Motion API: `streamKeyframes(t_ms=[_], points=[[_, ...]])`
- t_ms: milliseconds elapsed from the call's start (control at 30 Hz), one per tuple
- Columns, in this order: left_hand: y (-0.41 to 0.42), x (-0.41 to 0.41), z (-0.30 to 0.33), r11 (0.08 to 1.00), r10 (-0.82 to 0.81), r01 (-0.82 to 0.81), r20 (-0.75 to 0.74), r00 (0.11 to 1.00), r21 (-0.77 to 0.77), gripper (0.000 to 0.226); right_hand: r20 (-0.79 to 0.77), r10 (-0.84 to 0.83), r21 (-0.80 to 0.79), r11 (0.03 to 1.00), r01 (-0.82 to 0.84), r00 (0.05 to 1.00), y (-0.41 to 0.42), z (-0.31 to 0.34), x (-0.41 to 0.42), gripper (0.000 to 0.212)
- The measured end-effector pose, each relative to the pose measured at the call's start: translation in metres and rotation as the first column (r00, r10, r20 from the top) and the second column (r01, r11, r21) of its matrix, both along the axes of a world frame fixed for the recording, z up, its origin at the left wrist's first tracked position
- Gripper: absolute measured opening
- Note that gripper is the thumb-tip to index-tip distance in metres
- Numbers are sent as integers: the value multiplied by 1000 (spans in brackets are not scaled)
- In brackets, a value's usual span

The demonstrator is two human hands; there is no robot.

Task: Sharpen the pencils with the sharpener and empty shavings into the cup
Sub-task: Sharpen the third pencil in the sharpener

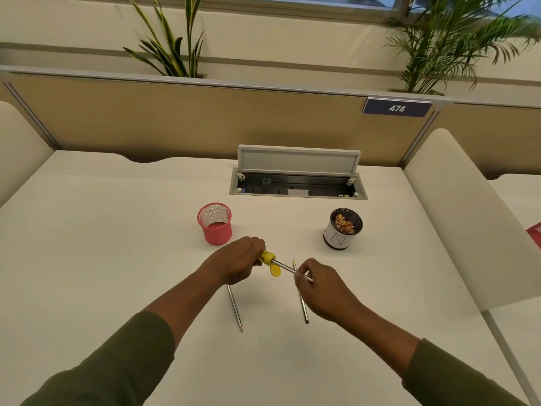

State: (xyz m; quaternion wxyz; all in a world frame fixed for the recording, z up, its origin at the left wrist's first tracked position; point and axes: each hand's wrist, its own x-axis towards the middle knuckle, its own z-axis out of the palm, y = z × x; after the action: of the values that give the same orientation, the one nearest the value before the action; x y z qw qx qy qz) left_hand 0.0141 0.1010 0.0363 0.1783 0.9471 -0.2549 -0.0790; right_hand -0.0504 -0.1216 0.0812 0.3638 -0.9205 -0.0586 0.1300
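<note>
**Pencil in the sharpener, mid-counter**

Olive sleeves [123, 356] framed the white counter [117, 230]. Left hand [237, 260] had its grip clamped on the yellow sharpener [267, 257], its lid [275, 271] hanging open. Right hand [320, 285] pinched the inserted pencil [285, 267]. Two slim pencils [235, 309] [304, 310] lay beneath. Beyond stood a pink mesh cup [215, 227] and a dark cup [342, 230] holding shavings [345, 222].
</note>
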Motion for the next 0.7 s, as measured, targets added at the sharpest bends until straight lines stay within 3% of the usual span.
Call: streamKeyframes(t_ms=[67,133,200,267,333,400,433,467,500,533,600,700], points=[[1,1,1,1000,1,-1,-15,1000,5,4,332,249,-276,948,-159,910,-9,-8,2,18],[0,1,2,1000,-1,1,-33,999,5,5,444,473,-498,836,-230,761,-18,-15,7,24],[-2,0,1,1000,-2,2,-39,999,-2,5,482,539,-563,795,-227,691,-23,-19,10,27],[-3,-2,1,1000,5,-5,-30,1000,-6,5,527,512,-531,821,-207,678,-23,-24,11,30],[-4,-2,-2,1000,16,-16,-6,1000,-22,5,468,379,-396,897,-194,798,-14,-24,5,31],[-3,-3,-3,999,20,-20,17,1000,-30,8,231,61,-78,996,-44,971,4,-15,1,34],[-3,-3,-3,999,20,-19,29,999,-30,9,-42,-149,125,980,153,988,8,-10,4,36],[-2,-3,-4,999,17,-16,41,999,-31,9,-381,-264,286,877,385,886,11,-5,7,35],[-2,-4,-4,999,16,-14,55,998,-36,9,-663,-239,356,733,579,710,11,0,9,34],[-2,-4,-4,999,12,-9,67,998,-39,7,-795,-176,358,638,682,581,9,2,10,33],[-2,-5,-5,999,0,3,89,996,-36,5,-858,-105,351,596,723,503,7,3,11,34],[-1,-5,-6,999,-21,27,150,988,-38,5,-875,-109,315,612,726,471,7,6,11,36]])
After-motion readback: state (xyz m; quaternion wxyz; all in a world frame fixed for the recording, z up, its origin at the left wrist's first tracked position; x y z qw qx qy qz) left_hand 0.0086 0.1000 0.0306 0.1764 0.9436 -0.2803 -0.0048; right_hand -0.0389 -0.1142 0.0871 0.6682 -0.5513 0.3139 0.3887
